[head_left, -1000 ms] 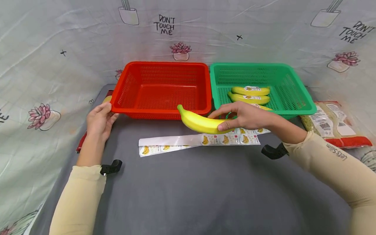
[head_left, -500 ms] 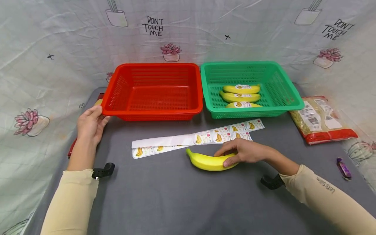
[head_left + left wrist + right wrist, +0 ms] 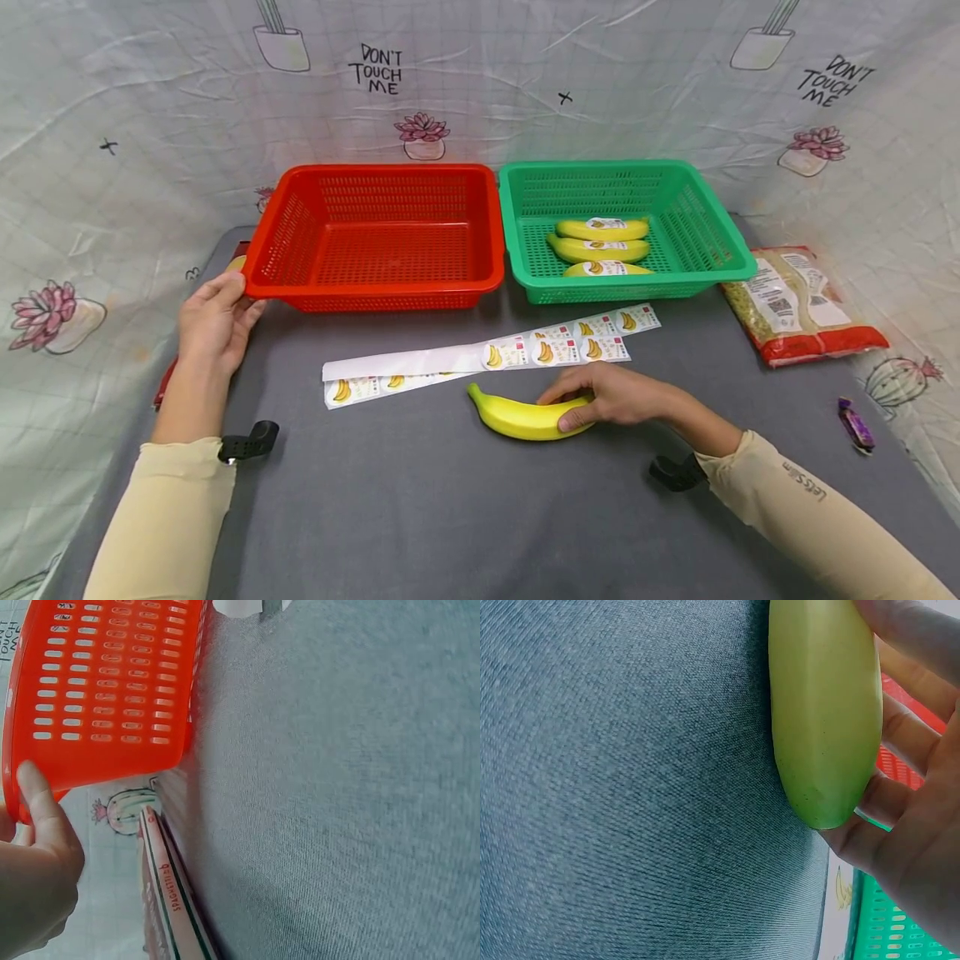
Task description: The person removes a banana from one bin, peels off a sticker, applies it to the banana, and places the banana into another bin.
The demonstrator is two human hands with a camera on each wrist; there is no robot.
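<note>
A plain yellow banana (image 3: pixel 517 416) lies on the grey table, just in front of the sticker strips (image 3: pixel 480 357). My right hand (image 3: pixel 600 395) grips its right end, thumb below and fingers over the top; the right wrist view shows the banana (image 3: pixel 823 712) inside the curled fingers (image 3: pixel 900 787). My left hand (image 3: pixel 213 321) rests against the front left corner of the empty red basket (image 3: pixel 375 292), with the thumb (image 3: pixel 41 806) on its rim (image 3: pixel 97 761). The green basket (image 3: pixel 720 242) holds three labelled bananas (image 3: pixel 600 247).
A bag of grain (image 3: pixel 798 304) lies right of the green basket, and a small purple wrapped sweet (image 3: pixel 855 423) near the right edge. A red spaghetti packet (image 3: pixel 169 900) lies under the left hand beside the table edge. A printed cloth backs the table.
The right hand carried the banana from in front of the baskets down onto the table before the sticker strips. The left hand stayed at the red basket's corner.
</note>
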